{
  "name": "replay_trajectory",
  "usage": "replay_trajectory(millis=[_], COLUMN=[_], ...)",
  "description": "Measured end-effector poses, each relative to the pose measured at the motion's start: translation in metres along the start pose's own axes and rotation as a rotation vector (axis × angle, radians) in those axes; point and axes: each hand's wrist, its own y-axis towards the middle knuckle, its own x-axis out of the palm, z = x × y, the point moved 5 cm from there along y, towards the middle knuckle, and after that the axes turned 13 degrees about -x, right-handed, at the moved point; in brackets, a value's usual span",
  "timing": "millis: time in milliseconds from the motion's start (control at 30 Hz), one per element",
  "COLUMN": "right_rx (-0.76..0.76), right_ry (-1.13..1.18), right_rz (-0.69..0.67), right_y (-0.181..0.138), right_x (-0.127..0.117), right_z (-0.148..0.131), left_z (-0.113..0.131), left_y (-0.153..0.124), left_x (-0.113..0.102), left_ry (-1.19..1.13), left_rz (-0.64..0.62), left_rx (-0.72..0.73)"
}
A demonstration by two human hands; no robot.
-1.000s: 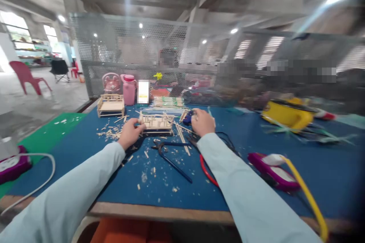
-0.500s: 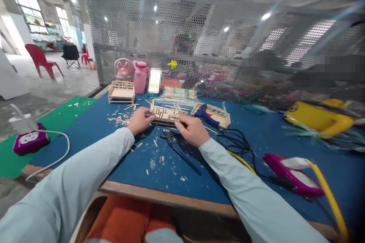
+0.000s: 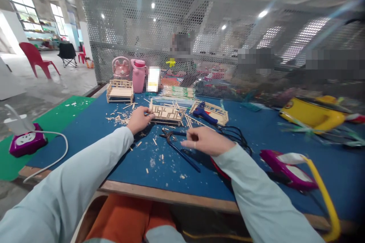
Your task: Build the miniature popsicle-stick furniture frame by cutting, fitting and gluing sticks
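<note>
A small bench-like model made of thin wooden sticks (image 3: 167, 114) sits on the blue table, its lattice side towards me. My left hand (image 3: 140, 118) grips its left end between thumb and fingers. My right hand (image 3: 209, 140) is off the model, in the air to its right, fingers loosely bent and apart with nothing seen in them. Under and beside it lie pliers with dark blue handles (image 3: 184, 154); one handle runs partly behind the hand. A blue glue gun (image 3: 204, 114) rests against another stick model (image 3: 219, 113) behind my right hand.
A finished-looking stick bench (image 3: 120, 91) stands at the back left near a pink jug (image 3: 138, 76). Wood scraps (image 3: 118, 118) lie by my left hand. Purple power strips (image 3: 288, 171) (image 3: 27, 139) with cables flank the work. A yellow container (image 3: 312, 114) is far right; perforated mesh (image 3: 114, 26) borders the back.
My right hand has let go of the model's right end and moved right and towards me, over the pliers. My left hand keeps its grip on the left end.
</note>
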Motion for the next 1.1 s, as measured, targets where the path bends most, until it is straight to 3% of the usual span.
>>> replay_trajectory(millis=[67, 200, 333, 467, 633, 800, 1100], right_rx=[0.042, 0.067, -0.187, -0.14, -0.187, -0.28, -0.269], right_ry=[-0.061, -0.09, -0.015, -0.23, -0.288, -0.293, -0.29], right_rz=[-0.023, 0.055, -0.026, 0.003, 0.02, 0.039, 0.056], right_y=[-0.016, -0.03, -0.005, 0.03, 0.046, 0.042, 0.042], right_x=[0.001, -0.003, 0.012, 0.035, 0.053, 0.057, 0.059], right_z=[0.005, -0.001, -0.048, -0.075, -0.074, -0.073, -0.072], left_z=[-0.002, -0.004, -0.001, -0.002, 0.0, -0.001, -0.002], left_y=[0.001, 0.003, 0.004, 0.005, 0.004, 0.004, 0.003], left_x=[0.001, 0.002, 0.003, 0.001, 0.002, 0.006, 0.01], left_ry=[-0.015, -0.02, -0.048, -0.14, -0.102, 0.071, 0.109], left_rz=[-0.005, 0.029, -0.075, -0.209, -0.202, -0.085, -0.084], left_rx=[0.001, 0.026, 0.076, 0.02, 0.095, 0.145, 0.178])
